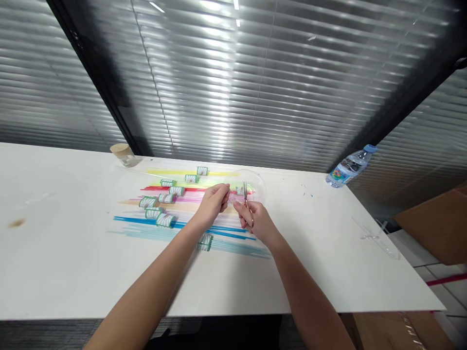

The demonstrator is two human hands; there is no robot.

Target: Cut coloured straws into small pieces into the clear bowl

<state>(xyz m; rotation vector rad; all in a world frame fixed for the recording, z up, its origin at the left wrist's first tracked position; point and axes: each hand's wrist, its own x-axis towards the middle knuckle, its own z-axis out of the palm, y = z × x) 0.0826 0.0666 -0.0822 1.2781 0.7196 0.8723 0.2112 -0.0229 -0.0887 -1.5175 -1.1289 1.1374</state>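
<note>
My right hand (255,221) is closed around small scissors (245,197), their blades pointing up and away from me. To its left, my left hand (216,200) is pinched shut, with a thin clear line (265,187) curving in a faint loop behind both hands. The line's end in the fingers is too small to make out. Beneath and around the hands lie rows of thin coloured sticks, among them dark blue sticks (136,220), red sticks (155,188) and pale blue sticks (237,247). Several small green-and-white patterned rolls (166,220) rest on them.
A glass jar with a wooden lid (123,153) stands at the back left of the white table (65,262). At the back right is a water bottle (350,167). A clear looped strand (375,238) lies near the right edge, with cardboard boxes (436,226) beyond. Blinds border the back.
</note>
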